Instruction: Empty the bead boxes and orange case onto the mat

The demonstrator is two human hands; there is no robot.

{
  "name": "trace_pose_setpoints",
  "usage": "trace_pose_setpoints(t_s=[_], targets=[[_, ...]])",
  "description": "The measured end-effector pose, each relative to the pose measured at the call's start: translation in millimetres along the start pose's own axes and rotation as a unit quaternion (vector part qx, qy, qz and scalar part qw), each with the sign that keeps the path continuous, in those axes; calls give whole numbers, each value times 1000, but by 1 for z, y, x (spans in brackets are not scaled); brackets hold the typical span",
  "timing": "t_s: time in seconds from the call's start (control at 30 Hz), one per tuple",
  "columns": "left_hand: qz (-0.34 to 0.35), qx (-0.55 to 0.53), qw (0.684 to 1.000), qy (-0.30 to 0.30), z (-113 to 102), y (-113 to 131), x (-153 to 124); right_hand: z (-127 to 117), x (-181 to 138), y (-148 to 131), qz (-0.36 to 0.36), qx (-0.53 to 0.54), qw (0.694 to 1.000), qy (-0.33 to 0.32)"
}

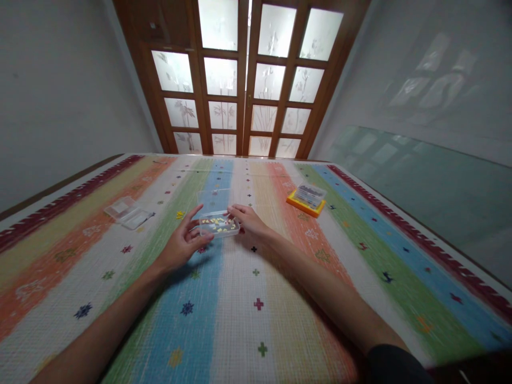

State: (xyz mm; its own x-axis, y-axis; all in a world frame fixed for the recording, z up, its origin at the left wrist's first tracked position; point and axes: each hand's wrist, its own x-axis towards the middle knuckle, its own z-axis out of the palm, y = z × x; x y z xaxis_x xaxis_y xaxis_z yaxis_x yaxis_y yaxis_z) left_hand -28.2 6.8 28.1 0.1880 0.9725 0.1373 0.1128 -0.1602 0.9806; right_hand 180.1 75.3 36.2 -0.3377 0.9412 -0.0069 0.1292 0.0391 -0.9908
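Note:
A clear plastic box (226, 233) with its lid (214, 197) raised is held between both hands above the striped tablecloth. Small yellow and a few reddish pieces (218, 221) lie scattered inside it. My left hand (188, 237) grips the box's left end, thumb along the near side and forefinger pointing up by the lid. At the right end, my right hand (246, 217) has its fingers closed on the box's edge; some of its fingertips are hidden behind the box. A small cluster of yellow pieces (180, 215) lies on the cloth left of the box.
On the left lies an open clear case (130, 213). To the right, a clear box with dark contents (310, 195) rests on a yellow case (304, 207). The striped tablecloth (236, 320) covers the table, with a wooden glass-paned door (244, 96) beyond its far edge.

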Motion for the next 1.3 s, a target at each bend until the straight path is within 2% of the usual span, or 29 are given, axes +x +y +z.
trace_pose_setpoints(t_s=[0.33,0.53,0.7,0.8,0.93,1.17,1.3], targets=[[-3,5,1000,13,1,1,-1,7,2,5,52,49,997,-22],[27,25,991,126,-7,6,2,6,-3,-6,79,114,990,-4],[53,51,974,214,-29,-1,13,4,-6,-12,105,122,987,-8],[69,132,952,268,-47,-10,21,5,-7,-11,106,117,987,-17],[96,285,903,308,-67,-18,26,6,-6,-5,112,106,987,-35],[169,432,834,300,-78,-22,30,8,-7,-4,114,101,987,-53],[180,480,810,284,-84,-27,33,9,-9,-3,115,98,987,-52]])
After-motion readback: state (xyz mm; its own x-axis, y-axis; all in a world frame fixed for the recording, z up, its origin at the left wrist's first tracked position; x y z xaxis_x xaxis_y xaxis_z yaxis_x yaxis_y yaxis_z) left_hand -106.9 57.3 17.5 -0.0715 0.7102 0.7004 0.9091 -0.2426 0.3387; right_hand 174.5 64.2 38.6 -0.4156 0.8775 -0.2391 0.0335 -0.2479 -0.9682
